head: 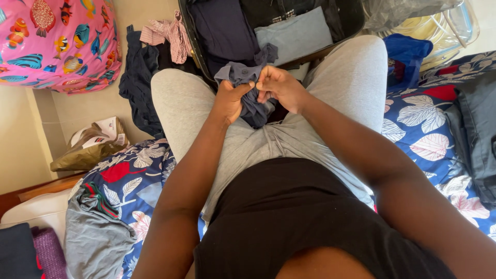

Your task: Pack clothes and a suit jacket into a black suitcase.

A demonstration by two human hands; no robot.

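Note:
I sit on a bed with my knees apart, in grey trousers and a black top. Both hands hold a crumpled dark blue-grey garment [251, 82] over my lap. My left hand [231, 98] grips its lower left part in a fist. My right hand [279, 86] pinches its upper edge next to the left thumb. The cloth hangs down between my thighs. An open dark suitcase [196, 39] lies on the floor beyond my knees, with folded dark and light blue clothes in it.
The floral blue bedsheet [423, 124] lies under me. A grey garment [93, 232] sits at my left, a dark grey one [478, 129] at my right. Dark clothes and a striped shirt [168, 33] lie on the floor. A pink fish-print cushion [57, 41] and a brown bag [88, 150] are left.

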